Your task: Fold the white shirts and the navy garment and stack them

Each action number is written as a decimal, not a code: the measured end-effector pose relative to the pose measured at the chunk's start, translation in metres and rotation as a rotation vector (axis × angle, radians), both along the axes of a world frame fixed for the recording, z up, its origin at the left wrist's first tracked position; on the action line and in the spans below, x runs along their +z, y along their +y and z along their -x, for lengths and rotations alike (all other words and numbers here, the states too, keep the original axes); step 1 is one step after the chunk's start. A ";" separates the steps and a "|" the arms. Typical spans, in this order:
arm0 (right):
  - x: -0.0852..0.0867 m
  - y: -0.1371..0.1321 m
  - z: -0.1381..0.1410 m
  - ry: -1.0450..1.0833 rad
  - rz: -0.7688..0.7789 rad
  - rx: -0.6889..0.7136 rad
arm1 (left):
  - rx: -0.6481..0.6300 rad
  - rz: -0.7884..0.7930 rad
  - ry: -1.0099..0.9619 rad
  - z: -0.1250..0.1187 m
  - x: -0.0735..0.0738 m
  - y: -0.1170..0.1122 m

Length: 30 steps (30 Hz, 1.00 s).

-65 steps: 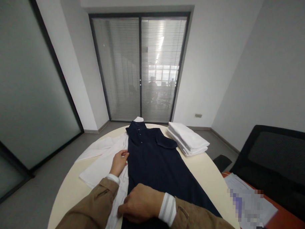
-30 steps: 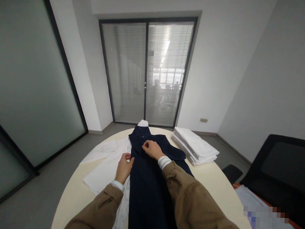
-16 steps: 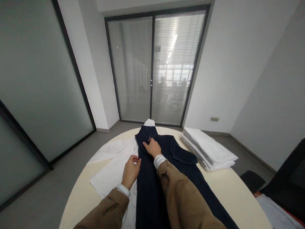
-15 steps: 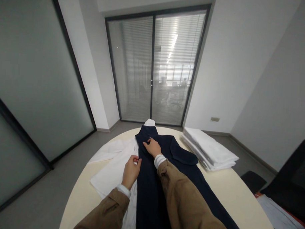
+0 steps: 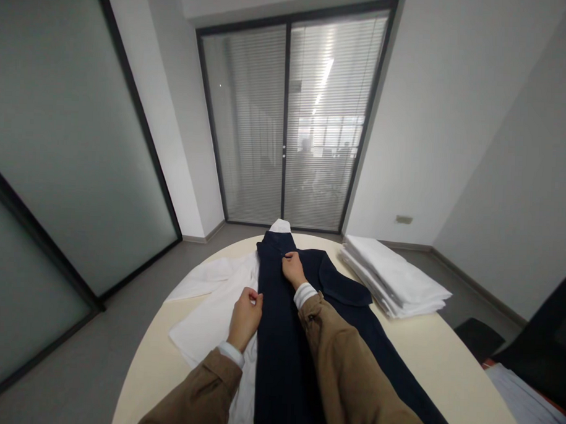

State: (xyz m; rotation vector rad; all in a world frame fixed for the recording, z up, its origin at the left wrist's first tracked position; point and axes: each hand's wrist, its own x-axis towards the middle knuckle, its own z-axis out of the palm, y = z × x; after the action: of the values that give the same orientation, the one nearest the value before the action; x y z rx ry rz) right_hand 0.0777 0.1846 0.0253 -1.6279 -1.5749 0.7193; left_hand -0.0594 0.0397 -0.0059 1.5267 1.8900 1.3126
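A long navy button-front shirt [image 5: 282,360] lies lengthwise on a round cream table [image 5: 412,346], with a flapped pocket [image 5: 343,287] showing. Under and beside its left edge spreads a white shirt [image 5: 209,324], and a white collar [image 5: 280,225] shows at the far end. My left hand [image 5: 245,319] is curled on the navy edge, above the white cloth. My right hand [image 5: 293,268] pinches the navy front close to the collar. Both of my tan sleeves lie across the cloth nearest me.
A stack of folded white cloth [image 5: 394,281] sits at the table's far right. Papers [image 5: 527,400] lie on a red-brown desk at the lower right, near a black chair [image 5: 555,333]. A glass door with blinds [image 5: 286,125] stands ahead.
My right hand has shifted slightly right and nearer the collar, and the navy front now runs straighter. Since the oldest frame, both hands have moved up the shirt, and the view has turned.
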 end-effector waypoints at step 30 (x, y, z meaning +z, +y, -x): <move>0.025 -0.057 -0.128 -0.833 -0.009 -0.041 | -0.082 -0.089 0.038 0.002 -0.004 -0.004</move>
State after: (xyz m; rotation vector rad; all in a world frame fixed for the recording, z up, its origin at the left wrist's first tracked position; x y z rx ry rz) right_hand 0.2061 0.1279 0.0502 -2.0840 -2.0730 -0.0307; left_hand -0.0612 0.0358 -0.0103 1.6665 1.7932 1.3567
